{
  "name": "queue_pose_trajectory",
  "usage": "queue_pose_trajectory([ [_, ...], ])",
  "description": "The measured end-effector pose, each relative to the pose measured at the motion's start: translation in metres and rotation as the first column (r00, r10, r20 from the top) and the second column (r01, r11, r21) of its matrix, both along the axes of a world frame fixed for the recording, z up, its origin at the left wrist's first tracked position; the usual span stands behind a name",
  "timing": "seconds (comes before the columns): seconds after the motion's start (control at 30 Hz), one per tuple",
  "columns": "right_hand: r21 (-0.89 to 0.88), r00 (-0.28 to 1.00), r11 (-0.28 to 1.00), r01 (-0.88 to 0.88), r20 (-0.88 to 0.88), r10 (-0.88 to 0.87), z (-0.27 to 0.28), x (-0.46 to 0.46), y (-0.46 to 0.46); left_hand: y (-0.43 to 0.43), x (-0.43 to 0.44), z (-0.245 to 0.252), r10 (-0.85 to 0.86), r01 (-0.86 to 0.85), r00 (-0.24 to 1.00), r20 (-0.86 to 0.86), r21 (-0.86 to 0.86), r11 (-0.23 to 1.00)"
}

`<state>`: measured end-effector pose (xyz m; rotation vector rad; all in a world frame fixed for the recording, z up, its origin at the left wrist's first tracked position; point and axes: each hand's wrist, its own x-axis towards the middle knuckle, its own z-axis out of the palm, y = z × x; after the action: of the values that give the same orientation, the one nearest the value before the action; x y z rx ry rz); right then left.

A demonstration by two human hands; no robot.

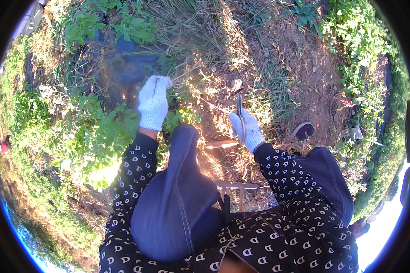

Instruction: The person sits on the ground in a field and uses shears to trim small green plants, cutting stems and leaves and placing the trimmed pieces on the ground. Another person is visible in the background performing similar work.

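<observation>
My left hand (153, 102), in a white knit glove, is curled with its fingertips together above weeds and dark plastic sheeting (130, 65). Thin dry stems (182, 76) run out from those fingertips. In the other white glove, my right hand (248, 131) grips a small hand tool (239, 104) with a narrow dark metal blade pointing away from me. The tool's exact kind is hard to make out, since the fingers cover much of it. Just beyond the blade's tip lies a pale stone or clod (236, 84) on dry, littered soil.
My bent knee (184, 146) rises between my arms. A shoe (303, 131) rests on bare soil (314, 78) at the right. Leafy plants (89, 136) crowd the left, and another green row (358, 41) runs along the right. A wooden-looking bar (237, 185) lies below me.
</observation>
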<state>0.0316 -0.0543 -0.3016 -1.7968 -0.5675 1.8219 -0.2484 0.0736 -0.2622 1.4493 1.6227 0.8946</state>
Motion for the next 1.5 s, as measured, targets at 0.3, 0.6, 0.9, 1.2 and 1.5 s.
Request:
queue_pose_trajectory([
  [0.3,0.02,0.997,0.997,-0.073,0.013,0.073,-0.017,0.0,-0.011,0.04,-0.014,0.114,0.148,-0.13,0.989,-0.008,0.435,0.891],
  [0.6,0.05,0.885,0.916,-0.399,0.281,0.37,-0.038,-0.014,-0.006,0.051,-0.062,0.179,0.412,-0.152,0.908,-0.074,0.858,0.49],
  [0.9,-0.029,0.947,0.961,-0.276,0.162,0.277,-0.05,-0.01,0.001,0.035,-0.021,0.11,-0.083,0.34,0.88,-0.467,0.499,0.797],
  [1.2,0.067,0.997,0.998,0.019,0.073,-0.024,0.01,0.019,0.044,0.085,0.046,0.089,-0.513,0.783,0.52,-0.683,0.142,0.605],
  [1.5,0.144,0.992,0.985,0.095,0.07,-0.105,-0.06,0.049,0.035,0.121,0.197,0.004,-0.684,0.865,-0.11,-0.721,-0.409,0.292],
])
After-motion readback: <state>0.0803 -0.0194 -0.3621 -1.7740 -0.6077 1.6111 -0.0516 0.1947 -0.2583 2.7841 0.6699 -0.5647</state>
